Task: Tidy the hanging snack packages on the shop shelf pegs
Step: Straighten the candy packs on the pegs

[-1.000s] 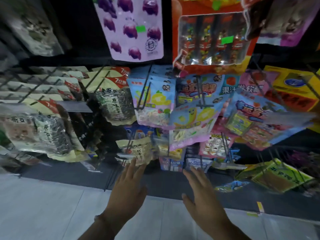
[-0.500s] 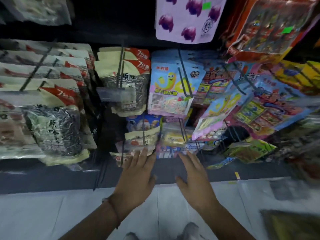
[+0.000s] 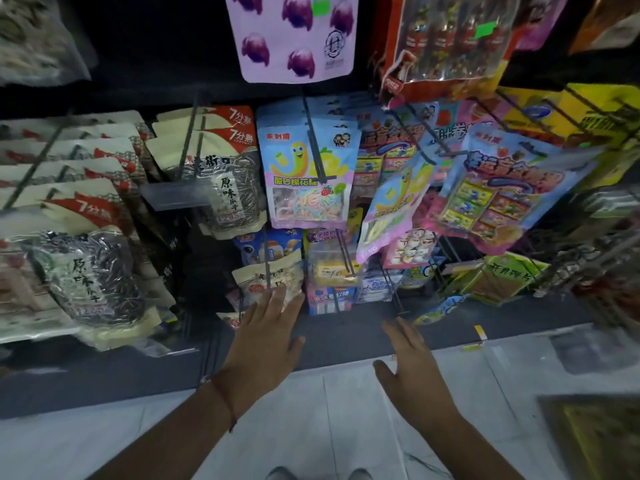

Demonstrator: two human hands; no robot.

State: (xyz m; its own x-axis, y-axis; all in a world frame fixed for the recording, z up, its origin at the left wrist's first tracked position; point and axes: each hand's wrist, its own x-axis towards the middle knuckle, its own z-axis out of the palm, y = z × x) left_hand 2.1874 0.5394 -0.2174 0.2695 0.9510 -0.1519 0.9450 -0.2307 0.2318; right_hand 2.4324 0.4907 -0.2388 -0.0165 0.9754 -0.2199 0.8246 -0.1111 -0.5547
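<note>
A dark shop shelf (image 3: 346, 327) fills most of the view, its wire pegs (image 3: 313, 140) loaded with hanging snack packages, and a pale tiled floor (image 3: 346, 427) lies below it. On the far left, rows of cream-and-red sunflower seed bags (image 3: 86, 271) hang one behind another, with a second stack of the same bags (image 3: 225, 181) further in, behind a clear price tag holder (image 3: 176, 195). Up top hang a lilac bag printed with purple fruit (image 3: 294, 39) and a red box-like pack with a clear window (image 3: 446, 46). In the middle row a blue-and-pink marshmallow bag (image 3: 306, 178) hangs fairly straight, while a second bag of the same kind (image 3: 391, 209) tilts beside it, and a blue-and-pink candy bag (image 3: 502, 188) hangs crooked to the right. Yellow packs (image 3: 571, 112) sit at the far right (blurred). Lower down hang a green pack (image 3: 502, 278), a small pink-and-blue pack (image 3: 330, 299) and a cream snack bag (image 3: 266, 282).

The left hand (image 3: 266, 337) reaches forward with fingers straight and spread, its fingertips (image 3: 278, 292) at the lower edge of the cream snack bag; whether they touch it I cannot tell. It holds nothing. A thin red string circles that wrist. The right hand (image 3: 412, 368) hovers flat and empty, fingers relaxed, below the lowest pegs and apart from any package.
</note>
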